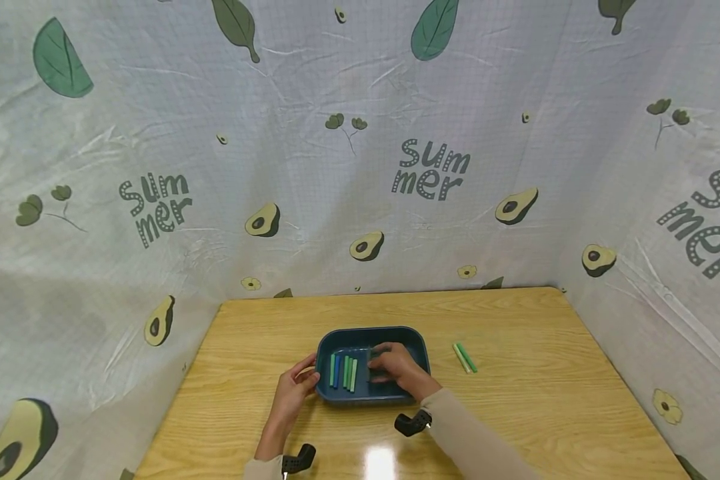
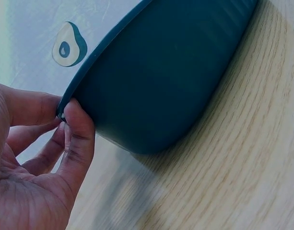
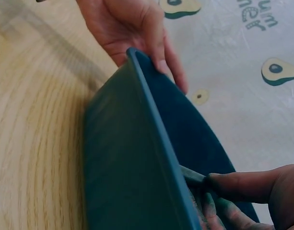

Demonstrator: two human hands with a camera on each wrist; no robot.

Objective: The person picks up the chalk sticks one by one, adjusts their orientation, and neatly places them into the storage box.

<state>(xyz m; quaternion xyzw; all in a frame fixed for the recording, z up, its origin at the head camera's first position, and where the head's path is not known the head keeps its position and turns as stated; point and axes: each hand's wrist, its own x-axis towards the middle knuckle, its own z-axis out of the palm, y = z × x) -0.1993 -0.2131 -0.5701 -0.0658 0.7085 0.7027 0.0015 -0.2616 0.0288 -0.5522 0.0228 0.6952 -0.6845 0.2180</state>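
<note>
A dark blue plastic tray rests on the table. My left hand pinches its left rim between thumb and fingers; the left wrist view shows that hand close up. Inside the tray's left half several slim coloured sticks, green and blue, lie side by side. My right hand reaches into the tray just right of them. In the right wrist view, a grey-green stick-like piece appears at that hand's curled fingers and thumb; its far part is hidden by the tray wall.
On the wooden table, right of the tray, lie a pale stick and a green stick side by side. A white sheet printed with avocados, leaves and lettering stands around the table's back and sides.
</note>
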